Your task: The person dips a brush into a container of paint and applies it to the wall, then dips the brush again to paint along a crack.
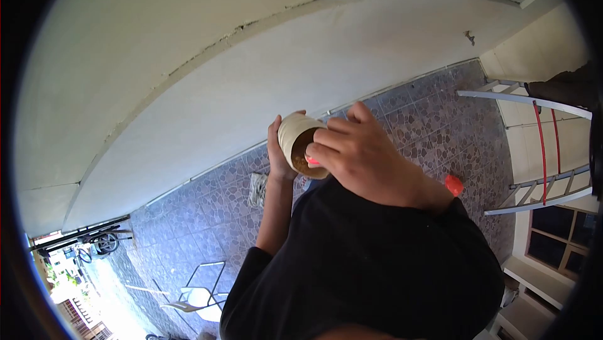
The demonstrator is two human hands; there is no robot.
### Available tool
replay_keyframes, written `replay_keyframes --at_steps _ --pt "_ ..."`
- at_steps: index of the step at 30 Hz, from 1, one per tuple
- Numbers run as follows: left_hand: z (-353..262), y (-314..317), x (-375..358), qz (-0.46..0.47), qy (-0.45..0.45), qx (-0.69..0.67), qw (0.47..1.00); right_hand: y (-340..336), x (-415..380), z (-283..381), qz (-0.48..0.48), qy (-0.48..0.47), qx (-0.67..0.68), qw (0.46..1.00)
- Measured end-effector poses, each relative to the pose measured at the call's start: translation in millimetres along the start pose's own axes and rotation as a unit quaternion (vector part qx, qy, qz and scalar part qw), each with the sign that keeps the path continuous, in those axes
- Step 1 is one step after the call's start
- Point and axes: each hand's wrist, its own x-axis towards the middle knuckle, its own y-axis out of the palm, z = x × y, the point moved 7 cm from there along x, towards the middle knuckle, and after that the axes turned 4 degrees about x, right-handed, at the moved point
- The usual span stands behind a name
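A cream, ribbed, round container (pixel 293 127) is tilted so that its mouth faces me and shows a brown inside with grainy, yellowish-brown matter. My left hand (pixel 276 154) wraps round its far left side, the fingers partly hidden behind it. At the mouth, my right hand (pixel 361 159) has its fingers curled and pressed together on a small pinkish-red object (pixel 312 160). Most of that object is covered by the fingers, so its kind does not show.
A light wall (pixel 264 82) rises in front of me above the patterned tile floor (pixel 217 205). On the right stands a metal ladder (pixel 502 96) with red bars; a red object (pixel 453 185) is near my right forearm. A folding chair (pixel 200 296) stands lower left.
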Motion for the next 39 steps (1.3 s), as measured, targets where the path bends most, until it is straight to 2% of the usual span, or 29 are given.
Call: replay_keyframes --at_steps 1,5,9,13,17,21,25,27,29,33,35,38,39 --pt "-5 17 -5 -0.019 -0.004 -0.019 1.0 -2 1 0 -0.003 -0.001 0.009 1.0" --pt "4 -10 4 -0.035 -0.001 -0.024 0.999 4 3 -7 -0.005 0.001 0.022 1.0" --pt "1 -10 2 -0.054 -0.006 -0.015 0.998 11 3 -10 0.002 -0.006 0.018 1.0" --pt "5 -21 8 -0.026 -0.005 -0.029 0.999 7 2 -11 0.008 -0.001 0.02 1.0" --pt "5 -18 14 -0.039 -0.007 -0.021 0.999 -1 5 -17 -0.011 0.005 0.029 1.0" --pt "5 -16 14 -0.036 -0.006 -0.009 0.999 3 4 -22 -0.017 -0.013 -0.019 1.0" --pt "8 -12 16 -0.031 -0.015 -0.001 0.999 -3 -2 -25 0.002 -0.009 -0.001 1.0" --pt "19 -28 25 -0.017 -0.019 0.005 1.0 6 -3 -31 0.046 -0.004 0.001 0.999" --pt "17 -9 17 -0.041 -0.029 0.001 0.999 5 -5 -33 0.019 -0.021 0.003 1.0" --pt "20 -1 13 -0.041 -0.026 -0.026 0.998 17 -10 -37 0.053 -0.022 -0.018 0.998" --pt "23 -13 16 -0.055 -0.025 -0.029 0.998 8 -11 -35 0.028 -0.027 -0.018 0.999" --pt "31 -31 19 -0.025 -0.005 -0.013 1.0 14 -11 -37 0.061 -0.049 -0.015 0.997" --pt "26 -14 9 -0.034 -0.021 -0.026 0.999 13 -12 -36 0.068 -0.05 -0.008 0.996"
